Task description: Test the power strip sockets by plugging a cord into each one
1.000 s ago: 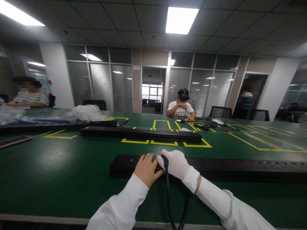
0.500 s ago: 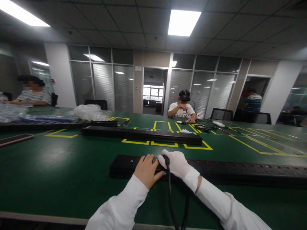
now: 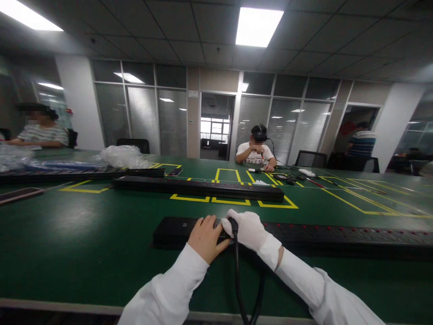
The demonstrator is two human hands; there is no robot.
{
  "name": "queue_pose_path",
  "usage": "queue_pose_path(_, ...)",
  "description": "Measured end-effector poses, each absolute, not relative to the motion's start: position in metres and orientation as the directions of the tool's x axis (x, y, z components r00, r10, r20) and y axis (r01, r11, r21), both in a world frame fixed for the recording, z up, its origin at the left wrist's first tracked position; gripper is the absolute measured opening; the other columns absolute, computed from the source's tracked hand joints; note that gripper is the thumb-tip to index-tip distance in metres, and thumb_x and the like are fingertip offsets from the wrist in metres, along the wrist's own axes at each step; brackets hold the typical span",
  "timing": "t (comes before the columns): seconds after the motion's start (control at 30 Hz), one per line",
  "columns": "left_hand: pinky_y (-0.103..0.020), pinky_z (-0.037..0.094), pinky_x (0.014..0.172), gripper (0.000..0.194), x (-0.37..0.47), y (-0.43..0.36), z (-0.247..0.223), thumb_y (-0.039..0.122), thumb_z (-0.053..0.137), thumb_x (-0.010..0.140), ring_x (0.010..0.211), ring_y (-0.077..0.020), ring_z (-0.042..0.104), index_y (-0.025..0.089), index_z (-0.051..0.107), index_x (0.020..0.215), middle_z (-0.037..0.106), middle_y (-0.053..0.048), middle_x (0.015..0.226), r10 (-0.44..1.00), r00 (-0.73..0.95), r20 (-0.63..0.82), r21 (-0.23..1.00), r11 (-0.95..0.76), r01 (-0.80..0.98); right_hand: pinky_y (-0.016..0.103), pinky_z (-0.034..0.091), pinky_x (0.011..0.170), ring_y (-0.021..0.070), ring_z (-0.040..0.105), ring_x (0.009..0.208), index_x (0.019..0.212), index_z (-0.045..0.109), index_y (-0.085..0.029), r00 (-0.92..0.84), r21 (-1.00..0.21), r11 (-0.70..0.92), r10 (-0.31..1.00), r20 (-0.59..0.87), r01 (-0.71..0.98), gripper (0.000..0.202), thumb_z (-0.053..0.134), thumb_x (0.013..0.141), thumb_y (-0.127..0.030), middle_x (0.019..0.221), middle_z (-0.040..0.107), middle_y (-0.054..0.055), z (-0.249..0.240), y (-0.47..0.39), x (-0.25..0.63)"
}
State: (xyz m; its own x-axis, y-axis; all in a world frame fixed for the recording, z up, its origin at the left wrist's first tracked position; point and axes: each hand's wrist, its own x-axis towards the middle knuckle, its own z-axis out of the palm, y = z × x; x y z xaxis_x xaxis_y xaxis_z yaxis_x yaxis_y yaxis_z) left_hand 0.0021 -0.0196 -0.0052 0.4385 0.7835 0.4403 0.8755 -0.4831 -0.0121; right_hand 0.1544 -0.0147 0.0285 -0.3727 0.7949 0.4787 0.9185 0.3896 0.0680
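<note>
Under ceiling lights (image 3: 260, 27), over green table (image 3: 101, 253), left hand (image 3: 204, 239) spreads, right hand (image 3: 248, 230) pinches cable (image 3: 237, 271).

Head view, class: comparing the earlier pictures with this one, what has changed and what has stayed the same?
The person in the blue-striped shirt has moved rightward across the right-hand doorway. Nothing was visibly taken hold of or let go: the left hand stays on the near power strip, and the right hand keeps its grip on the black cable.
</note>
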Motion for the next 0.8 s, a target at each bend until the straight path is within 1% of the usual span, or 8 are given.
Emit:
queue_pose_path(0.2,-0.043,0.033,0.089,0.041,0.0016,-0.0196,-0.0065,0.048,0.043,0.077,0.109,-0.0263,0.042,0.022,0.051,0.108,0.051,-0.01,0.114,0.776,0.44,0.452,-0.019,-0.484,0.875,0.021,0.025,0.055,0.0121,0.055,0.059,0.086,0.056,-0.023,-0.373,0.054,0.397,0.794,0.481,0.916,0.035,0.03,0.085,-0.047,0.063,0.061,0.001,0.0271,-0.0115,0.1547)
queue_pose_path(0.5,-0.043,0.034,0.089,0.041,0.0012,-0.0183,-0.0068,0.048,0.041,0.077,0.108,-0.0261,0.043,0.021,0.053,0.106,0.052,-0.01,0.113,0.77,0.454,0.448,-0.027,-0.496,0.868,0.02,0.024,0.053,0.011,0.052,0.057,0.084,0.056,-0.022,-0.396,0.063,0.42,0.781,0.484,0.905,0.032,0.032,0.085,-0.043,0.061,0.06,0.001,0.0296,-0.0121,0.1559)
queue_pose_path(0.67,-0.044,0.033,0.089,0.041,0.0013,-0.0182,-0.007,0.048,0.041,0.078,0.109,-0.0264,0.042,0.022,0.052,0.108,0.051,-0.01,0.115,0.774,0.453,0.442,-0.039,-0.488,0.872,0.021,0.025,0.054,0.0112,0.052,0.057,0.084,0.057,-0.021,-0.38,0.047,0.412,0.784,0.491,0.91,0.037,0.03,0.085,-0.047,0.061,0.06,0.002,0.0289,-0.0139,0.1555)
queue_pose_path(0.8,-0.043,0.033,0.089,0.041,0.0012,-0.0182,-0.0068,0.048,0.041,0.078,0.109,-0.0259,0.042,0.022,0.052,0.107,0.051,-0.01,0.114,0.772,0.458,0.441,-0.048,-0.489,0.871,0.021,0.024,0.053,0.0114,0.052,0.057,0.084,0.057,-0.022,-0.392,0.057,0.42,0.78,0.487,0.906,0.038,0.029,0.085,-0.048,0.061,0.06,0.001,0.0288,-0.0132,0.1557)
